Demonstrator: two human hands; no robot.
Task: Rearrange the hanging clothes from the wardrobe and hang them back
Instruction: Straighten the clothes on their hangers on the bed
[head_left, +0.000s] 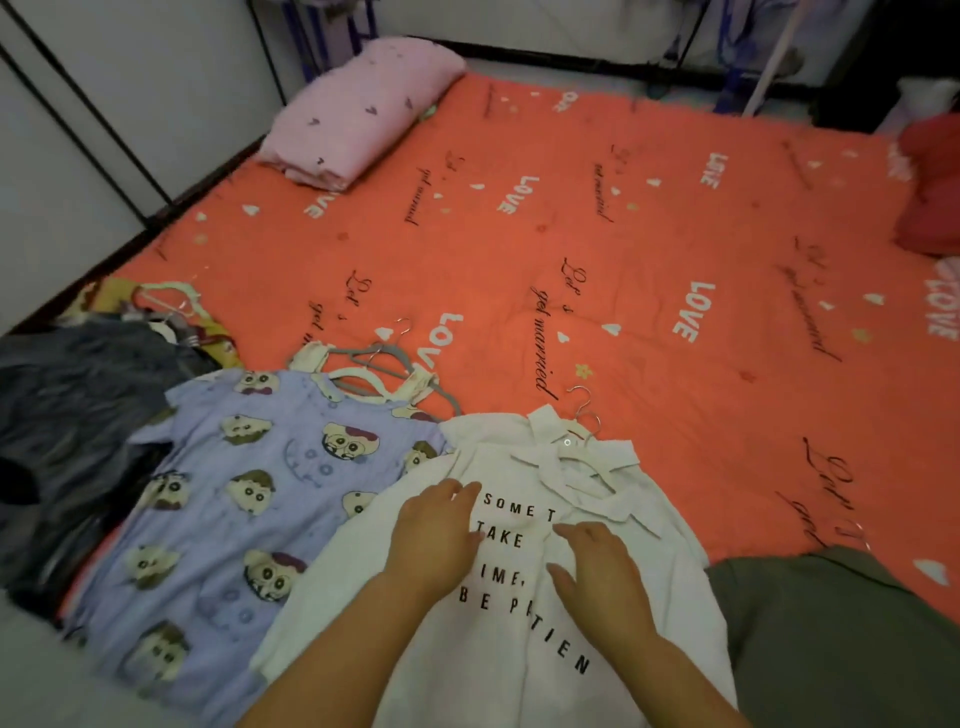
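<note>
Head view shows the left hand (439, 535) and the right hand (597, 577) resting flat with relaxed fingers on the white shirt (519, 597), which lies on the orange bed cover (623, 234) beside the purple cartoon shirt (234, 493).

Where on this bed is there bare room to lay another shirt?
The wide orange bedspread is bare between the pink folded blanket, the red bundle and the white shirt. The near edge is crowded: dark clothes, purple cartoon garment, that shirt, olive garment.
</note>
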